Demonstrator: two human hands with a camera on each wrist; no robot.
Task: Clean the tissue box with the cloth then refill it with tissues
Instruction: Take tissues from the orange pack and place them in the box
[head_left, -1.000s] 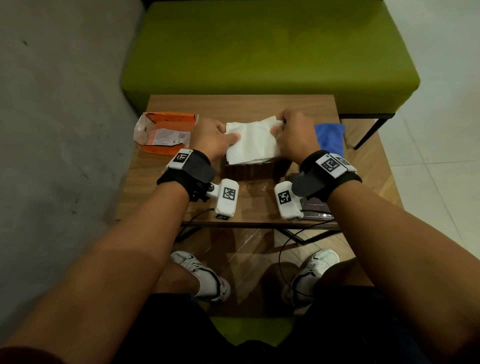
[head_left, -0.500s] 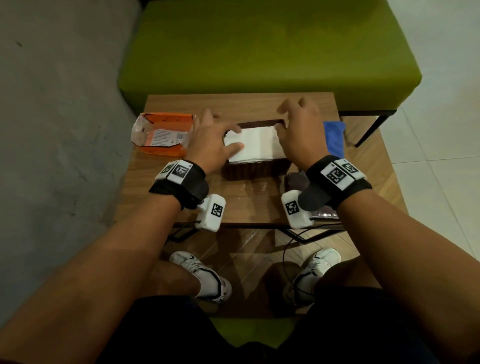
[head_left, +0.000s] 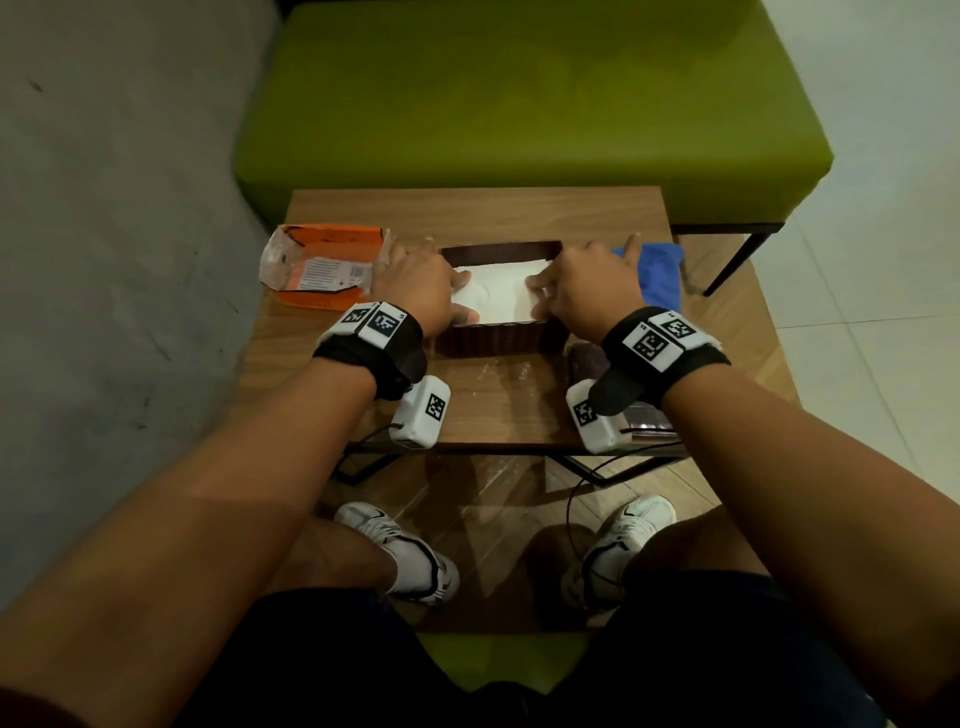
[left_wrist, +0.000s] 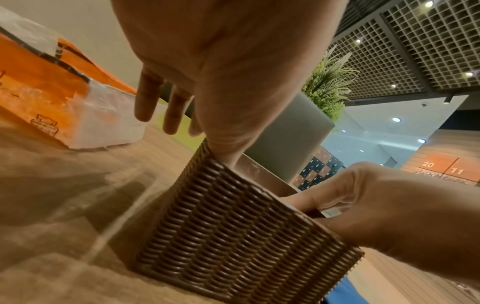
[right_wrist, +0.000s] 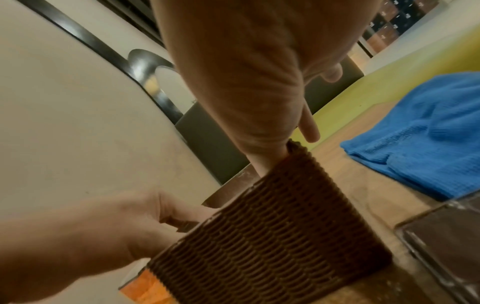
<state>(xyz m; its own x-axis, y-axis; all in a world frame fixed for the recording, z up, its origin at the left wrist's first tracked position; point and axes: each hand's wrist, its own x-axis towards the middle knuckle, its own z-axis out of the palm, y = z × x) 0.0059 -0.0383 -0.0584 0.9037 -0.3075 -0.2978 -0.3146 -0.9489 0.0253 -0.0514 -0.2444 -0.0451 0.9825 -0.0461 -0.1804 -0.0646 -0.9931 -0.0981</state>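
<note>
A brown woven tissue box (head_left: 498, 339) stands open-topped in the middle of the small wooden table (head_left: 467, 208). A white stack of tissues (head_left: 501, 296) lies inside it. My left hand (head_left: 431, 283) is at the box's left end, thumb pressing on the tissues, fingers (left_wrist: 148, 98) hanging straight outside the wall. My right hand (head_left: 576, 283) mirrors it at the right end, thumb inside the box (right_wrist: 280, 230) and one finger (right_wrist: 310, 127) pointing down outside. The blue cloth (head_left: 660, 275) lies crumpled just right of the box.
An opened orange tissue wrapper (head_left: 322, 265) lies left of the box. A dark flat lid-like piece (right_wrist: 441, 238) sits at the table's front right, under my right wrist. A green bench (head_left: 519, 104) stands behind the table. A grey wall is close on the left.
One second ago both hands held the tissue stack above the box. The stack has since gone down into the box, and my thumbs now press on its ends.
</note>
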